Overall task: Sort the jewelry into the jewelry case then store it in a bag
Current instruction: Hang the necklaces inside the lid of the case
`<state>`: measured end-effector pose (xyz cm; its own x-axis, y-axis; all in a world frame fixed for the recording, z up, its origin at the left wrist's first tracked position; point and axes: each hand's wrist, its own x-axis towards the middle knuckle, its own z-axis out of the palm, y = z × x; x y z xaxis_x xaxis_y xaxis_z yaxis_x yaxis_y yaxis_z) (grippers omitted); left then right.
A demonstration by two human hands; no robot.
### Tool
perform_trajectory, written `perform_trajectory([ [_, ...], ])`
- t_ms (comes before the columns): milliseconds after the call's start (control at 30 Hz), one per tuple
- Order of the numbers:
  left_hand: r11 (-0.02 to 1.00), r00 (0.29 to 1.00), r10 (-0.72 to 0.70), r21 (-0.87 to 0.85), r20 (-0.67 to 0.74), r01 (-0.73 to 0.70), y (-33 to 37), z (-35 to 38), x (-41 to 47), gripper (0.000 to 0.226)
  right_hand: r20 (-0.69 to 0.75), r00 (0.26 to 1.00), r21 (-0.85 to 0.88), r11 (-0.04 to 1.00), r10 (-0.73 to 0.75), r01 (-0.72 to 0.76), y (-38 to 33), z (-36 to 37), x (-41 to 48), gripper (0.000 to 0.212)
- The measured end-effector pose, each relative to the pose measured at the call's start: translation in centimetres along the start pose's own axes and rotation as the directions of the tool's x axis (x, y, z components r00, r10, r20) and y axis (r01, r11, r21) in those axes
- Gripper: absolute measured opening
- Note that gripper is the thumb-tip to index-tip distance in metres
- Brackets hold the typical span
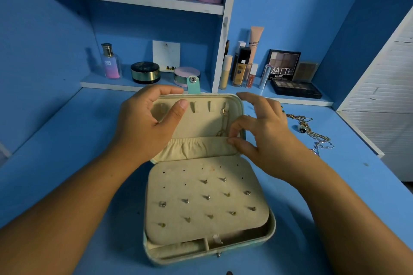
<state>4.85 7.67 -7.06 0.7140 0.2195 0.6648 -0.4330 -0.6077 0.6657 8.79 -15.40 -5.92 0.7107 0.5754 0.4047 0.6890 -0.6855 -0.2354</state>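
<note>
An open jewelry case with a cream lining lies on the blue desk. Several stud earrings sit in its padded panel. A gold chain necklace hangs from a hook in the upright lid. My left hand grips the lid's top left edge, thumb inside the lid. My right hand pinches the right end of the lid's elastic pocket, just below the chain. More chains and a small dark ring lie on the desk to the right.
Cosmetics crowd the low shelf behind the case: a perfume bottle, round jars, tubes and eyeshadow palettes. An upper shelf holds more jars. A white panel stands at the right.
</note>
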Motion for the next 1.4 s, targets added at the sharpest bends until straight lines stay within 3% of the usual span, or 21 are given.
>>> perform_trajectory([
  [200,1.0,1.0,0.019,0.004,0.014,-0.019,0.2,0.1,-0.1,0.023,-0.03,0.997,-0.005,0.998,-0.067,0.067,0.5,-0.7,-0.3,0.006],
  [400,1.0,1.0,0.021,0.009,0.014,-0.021,-0.1,0.1,-0.1,0.027,-0.216,0.963,-0.079,0.986,-0.161,0.147,0.3,-0.4,-0.3,0.032],
  [533,1.0,1.0,0.013,0.017,0.02,-0.013,-0.1,0.1,0.0,0.029,-0.12,0.976,-0.115,0.979,-0.18,0.166,-0.1,0.0,-0.3,0.035],
  [767,1.0,0.999,-0.016,0.017,0.037,0.015,-0.2,0.0,0.0,0.029,-0.14,0.976,-0.235,0.963,-0.164,0.128,-1.2,0.8,-0.4,0.012],
  [900,0.999,0.999,-0.038,0.025,0.032,0.038,-0.2,0.1,0.0,0.025,-0.141,0.979,-0.219,0.969,-0.146,0.113,-1.0,0.8,-0.5,0.023],
  [1067,0.998,0.997,-0.059,0.028,0.048,0.058,0.1,0.1,-0.1,0.027,-0.059,0.989,-0.153,0.98,-0.138,0.128,-0.4,0.7,-0.3,0.02],
  [1200,0.993,0.99,-0.118,0.034,0.072,0.116,0.1,0.1,-0.1,0.032,-0.064,0.997,0.139,0.989,-0.047,0.055,1.1,-0.5,-0.1,0.019],
  [1400,0.965,0.953,-0.259,0.068,0.155,0.251,-0.1,0.1,-0.2,0.025,-0.135,0.959,0.133,0.963,0.251,-0.233,6.4,-2.7,-0.3,0.011],
])
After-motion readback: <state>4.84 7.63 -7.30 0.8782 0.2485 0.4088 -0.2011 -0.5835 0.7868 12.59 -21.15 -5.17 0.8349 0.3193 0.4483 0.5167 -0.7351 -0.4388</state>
